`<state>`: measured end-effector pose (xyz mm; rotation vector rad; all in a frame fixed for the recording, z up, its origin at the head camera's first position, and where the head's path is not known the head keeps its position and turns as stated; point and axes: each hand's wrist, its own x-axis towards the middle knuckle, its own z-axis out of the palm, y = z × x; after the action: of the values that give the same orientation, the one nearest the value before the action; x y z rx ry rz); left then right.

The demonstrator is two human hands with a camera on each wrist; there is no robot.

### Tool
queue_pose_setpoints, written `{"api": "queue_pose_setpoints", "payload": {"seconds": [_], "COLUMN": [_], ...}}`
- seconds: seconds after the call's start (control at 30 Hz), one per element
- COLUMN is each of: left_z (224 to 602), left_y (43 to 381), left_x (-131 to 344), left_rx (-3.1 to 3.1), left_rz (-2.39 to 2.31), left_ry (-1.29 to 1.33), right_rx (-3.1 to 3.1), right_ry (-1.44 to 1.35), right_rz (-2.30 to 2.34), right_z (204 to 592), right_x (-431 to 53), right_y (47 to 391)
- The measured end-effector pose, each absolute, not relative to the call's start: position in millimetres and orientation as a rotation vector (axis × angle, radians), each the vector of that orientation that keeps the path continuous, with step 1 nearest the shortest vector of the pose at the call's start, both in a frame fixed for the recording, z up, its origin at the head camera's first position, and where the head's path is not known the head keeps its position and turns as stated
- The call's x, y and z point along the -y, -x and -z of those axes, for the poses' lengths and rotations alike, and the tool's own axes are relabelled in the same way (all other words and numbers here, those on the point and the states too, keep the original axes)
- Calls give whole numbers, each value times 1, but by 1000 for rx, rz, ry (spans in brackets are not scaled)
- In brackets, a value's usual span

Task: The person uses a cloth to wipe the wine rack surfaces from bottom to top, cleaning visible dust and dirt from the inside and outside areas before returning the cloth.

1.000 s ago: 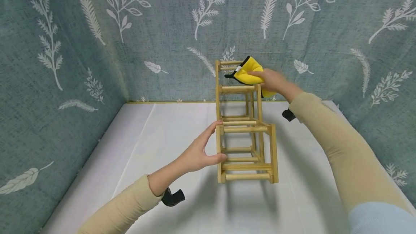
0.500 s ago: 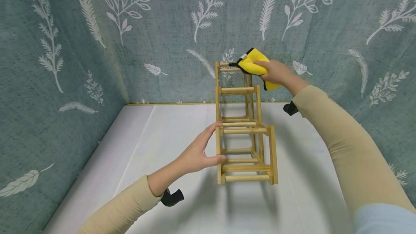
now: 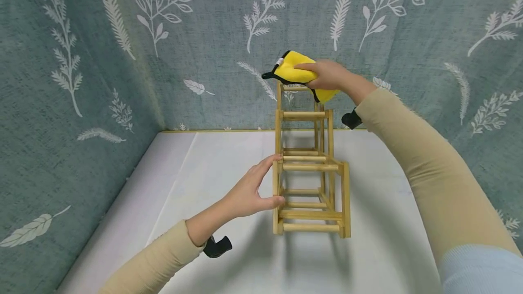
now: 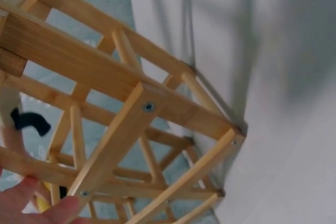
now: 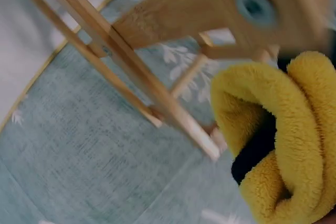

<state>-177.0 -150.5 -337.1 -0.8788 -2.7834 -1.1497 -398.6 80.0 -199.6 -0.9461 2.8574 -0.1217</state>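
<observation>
A stepped light-wood rack (image 3: 312, 215) of slats and round bars stands in the middle of the head view. My left hand (image 3: 249, 192) holds its left side, thumb and fingers spread along the front upright. In the left wrist view, fingertips (image 4: 55, 213) lie on a wooden bar. My right hand (image 3: 328, 76) grips a yellow plush cloth (image 3: 292, 68) with black edging and a black loop, at the rack's top end. The right wrist view shows the folded cloth (image 5: 294, 108) beside a slat with a bolt (image 5: 254, 6). The cloth hides part of the top bars.
The rack stands on a white surface (image 3: 212, 162). Behind and at both sides hangs grey-green fabric (image 3: 212, 26) with white leaf prints. A yellowish edge (image 3: 220, 130) runs along the back. Black wrist pieces (image 3: 218, 247) show near both sleeves.
My right hand and the cloth first rose from the right of the top tier, then moved left over the topmost bars. The left hand keeps its hold; the rack appears slightly shifted right.
</observation>
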Motion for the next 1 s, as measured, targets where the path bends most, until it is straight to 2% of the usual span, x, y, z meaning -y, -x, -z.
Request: {"api": "queue_pose_setpoints", "payload": {"seconds": [0.17,0.3,0.53,0.7,0.87,1.0], "left_z": [340,339,335,335,334,334], "left_y": [179,179,179,179,180,184], "left_x": [153,153,155,158,157,158], "left_rx": [2753,2759,2783,2792,2788,2783], "left_rz": [1074,1027,967,983,956,878], "left_ry": [932,929,943,943,962,1009], "right_rx": [-2707,-2478,-2376,-2567,-2865,-2839], "right_ry": [952,979,1095,1122,842,612], "right_rz": [-182,-150,139,95,-191,-189], "right_z": [218,228,199,194,209,210], "right_x": [-44,-42,-60,-60,-68,-79], "right_y": [408,409,405,401,409,407]}}
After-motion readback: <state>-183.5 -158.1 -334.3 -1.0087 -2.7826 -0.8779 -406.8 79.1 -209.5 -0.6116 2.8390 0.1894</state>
